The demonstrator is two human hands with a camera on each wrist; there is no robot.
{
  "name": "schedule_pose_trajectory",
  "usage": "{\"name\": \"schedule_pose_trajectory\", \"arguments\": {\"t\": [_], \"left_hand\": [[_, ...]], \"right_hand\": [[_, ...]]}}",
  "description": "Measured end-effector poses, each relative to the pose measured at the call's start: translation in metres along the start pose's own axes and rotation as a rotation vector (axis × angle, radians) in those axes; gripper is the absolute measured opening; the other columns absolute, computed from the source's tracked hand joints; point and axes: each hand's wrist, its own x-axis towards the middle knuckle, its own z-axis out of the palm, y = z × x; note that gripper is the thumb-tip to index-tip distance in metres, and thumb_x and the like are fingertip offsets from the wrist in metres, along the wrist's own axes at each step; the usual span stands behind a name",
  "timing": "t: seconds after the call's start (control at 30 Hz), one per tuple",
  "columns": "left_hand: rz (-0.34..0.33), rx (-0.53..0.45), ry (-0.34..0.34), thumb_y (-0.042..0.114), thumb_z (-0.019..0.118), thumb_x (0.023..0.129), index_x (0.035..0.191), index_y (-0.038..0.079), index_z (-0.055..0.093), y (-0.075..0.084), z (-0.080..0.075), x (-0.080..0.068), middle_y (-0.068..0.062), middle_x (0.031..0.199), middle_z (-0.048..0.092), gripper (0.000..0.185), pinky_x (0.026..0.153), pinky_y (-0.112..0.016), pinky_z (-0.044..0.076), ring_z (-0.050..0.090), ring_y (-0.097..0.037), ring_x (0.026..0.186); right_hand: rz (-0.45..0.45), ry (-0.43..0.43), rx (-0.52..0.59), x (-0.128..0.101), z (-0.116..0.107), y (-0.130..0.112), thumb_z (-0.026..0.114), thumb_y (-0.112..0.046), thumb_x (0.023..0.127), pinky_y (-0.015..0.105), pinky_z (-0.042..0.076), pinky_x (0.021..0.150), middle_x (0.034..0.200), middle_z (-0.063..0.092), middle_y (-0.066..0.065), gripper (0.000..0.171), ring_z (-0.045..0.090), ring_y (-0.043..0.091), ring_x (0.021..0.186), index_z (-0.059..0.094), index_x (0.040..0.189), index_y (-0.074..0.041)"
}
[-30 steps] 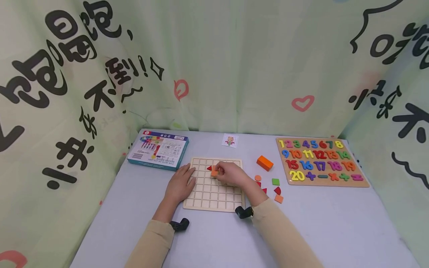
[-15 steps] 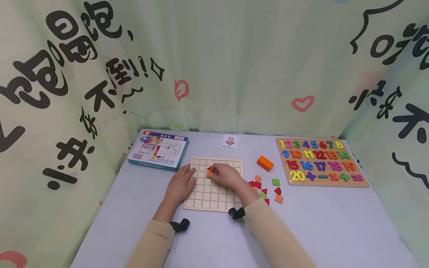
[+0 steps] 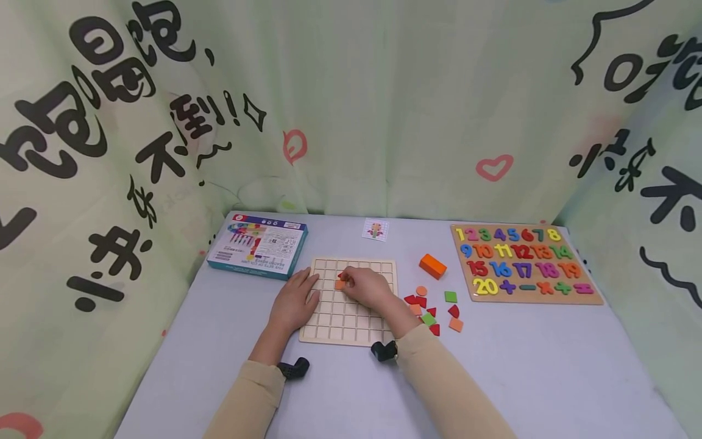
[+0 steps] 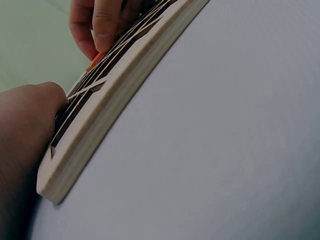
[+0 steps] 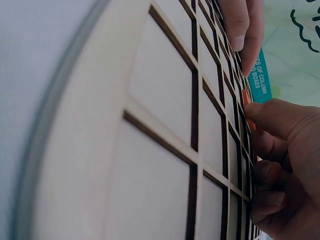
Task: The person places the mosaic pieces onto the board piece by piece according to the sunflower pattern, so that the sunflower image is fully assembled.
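A pale wooden grid board (image 3: 342,334) lies flat on the table. My left hand (image 3: 294,303) rests on its left edge, fingers extended. With thumb and fingertips, my right hand (image 3: 368,288) pinches an orange square tile (image 3: 339,285) at the board's upper left part. Just behind that tile a small red piece (image 3: 340,277) shows, partly covered by the right fingers. The left wrist view catches the right fingertips on the orange tile (image 4: 95,61) low at the grid. In the right wrist view, the right hand's other fingers (image 5: 267,200) are curled over the cells.
Right of the board lie loose red, green and orange tiles (image 3: 429,319), with an orange block (image 3: 432,266) behind them. A number puzzle board (image 3: 526,296) stands far right. A flat box (image 3: 258,244) lies back left and a small picture card (image 3: 375,230) at the back.
My right hand has moved slightly left with the orange tile, bringing it near the red piece. More loose tiles show beside the right forearm. The left hand has stayed put.
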Motion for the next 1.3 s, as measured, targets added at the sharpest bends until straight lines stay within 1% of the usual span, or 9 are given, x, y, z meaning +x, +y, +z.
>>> {"name": "schedule_pose_trajectory", "arguments": {"t": [0.2, 0.4, 0.57, 0.7, 0.83, 0.93, 1.03, 1.17, 1.3], "left_hand": [[-0.005, 0.003, 0.001, 0.044, 0.046, 0.101, 0.150, 0.020, 0.045, -0.001, 0.001, 0.000, -0.003, 0.161, 0.034, 0.054, 0.121, -0.045, 0.032, 0.030, -0.024, 0.150], [0.000, -0.002, 0.006, 0.043, 0.047, 0.101, 0.149, 0.020, 0.046, -0.001, 0.002, 0.001, -0.003, 0.161, 0.035, 0.054, 0.121, -0.045, 0.033, 0.031, -0.024, 0.150], [0.003, -0.008, 0.022, 0.044, 0.047, 0.100, 0.149, 0.021, 0.046, -0.001, 0.004, 0.001, -0.002, 0.160, 0.035, 0.054, 0.120, -0.044, 0.033, 0.031, -0.024, 0.149], [0.004, -0.013, 0.031, 0.043, 0.048, 0.100, 0.149, 0.020, 0.046, -0.001, 0.004, 0.001, -0.003, 0.160, 0.036, 0.054, 0.120, -0.044, 0.033, 0.032, -0.024, 0.149], [-0.002, -0.009, 0.025, 0.043, 0.048, 0.100, 0.149, 0.020, 0.046, -0.001, 0.004, 0.001, -0.003, 0.160, 0.035, 0.054, 0.120, -0.044, 0.033, 0.032, -0.024, 0.149], [-0.006, -0.002, 0.023, 0.043, 0.048, 0.100, 0.149, 0.021, 0.046, -0.001, 0.003, 0.000, -0.002, 0.160, 0.035, 0.054, 0.121, -0.044, 0.033, 0.031, -0.024, 0.149], [-0.002, -0.003, 0.024, 0.043, 0.048, 0.100, 0.149, 0.020, 0.046, -0.001, 0.003, 0.000, -0.003, 0.160, 0.035, 0.054, 0.120, -0.044, 0.033, 0.031, -0.024, 0.149], [0.002, -0.008, 0.020, 0.042, 0.048, 0.100, 0.149, 0.020, 0.046, -0.001, 0.003, 0.000, -0.003, 0.160, 0.035, 0.054, 0.121, -0.044, 0.033, 0.031, -0.025, 0.149], [-0.006, -0.009, 0.016, 0.043, 0.048, 0.100, 0.149, 0.020, 0.046, 0.000, 0.004, 0.001, -0.003, 0.161, 0.035, 0.054, 0.121, -0.044, 0.033, 0.031, -0.024, 0.149]], "right_hand": [[0.000, 0.010, -0.017, -0.001, 0.001, -0.001, 0.066, -0.030, 0.094, 0.026, 0.042, 0.059, 0.077, 0.061, -0.007, 0.025, 0.053, 0.013, 0.067, 0.067, 0.117, -0.020], [-0.025, 0.000, -0.004, -0.004, -0.001, 0.003, 0.064, -0.030, 0.096, 0.025, 0.043, 0.064, 0.079, 0.059, -0.008, 0.028, 0.052, 0.011, 0.071, 0.067, 0.122, -0.021], [-0.026, -0.012, 0.044, -0.012, -0.014, 0.004, 0.063, -0.026, 0.096, 0.026, 0.042, 0.062, 0.075, 0.057, -0.004, 0.026, 0.052, 0.013, 0.070, 0.068, 0.121, -0.022], [-0.013, -0.008, 0.050, -0.018, -0.028, 0.010, 0.064, -0.026, 0.096, 0.026, 0.044, 0.065, 0.082, 0.059, -0.005, 0.026, 0.052, 0.014, 0.075, 0.069, 0.121, -0.020], [0.004, -0.010, 0.052, -0.026, -0.043, 0.022, 0.064, -0.025, 0.097, 0.029, 0.048, 0.074, 0.091, 0.061, -0.003, 0.026, 0.053, 0.016, 0.083, 0.068, 0.121, -0.018], [0.040, -0.010, 0.059, -0.035, -0.056, 0.035, 0.063, -0.026, 0.097, 0.032, 0.052, 0.081, 0.099, 0.062, -0.002, 0.027, 0.054, 0.018, 0.090, 0.067, 0.122, -0.017], [0.088, -0.009, 0.072, -0.045, -0.067, 0.049, 0.064, -0.026, 0.097, 0.033, 0.056, 0.085, 0.108, 0.063, 0.000, 0.029, 0.056, 0.020, 0.096, 0.067, 0.124, -0.018], [0.132, -0.026, 0.090, -0.057, -0.081, 0.070, 0.065, -0.024, 0.096, 0.033, 0.058, 0.083, 0.116, 0.063, 0.004, 0.031, 0.057, 0.021, 0.097, 0.065, 0.126, -0.017], [0.167, -0.051, 0.109, -0.069, -0.089, 0.091, 0.065, -0.024, 0.096, 0.034, 0.058, 0.082, 0.118, 0.063, 0.006, 0.031, 0.058, 0.020, 0.094, 0.065, 0.126, -0.015]]}}
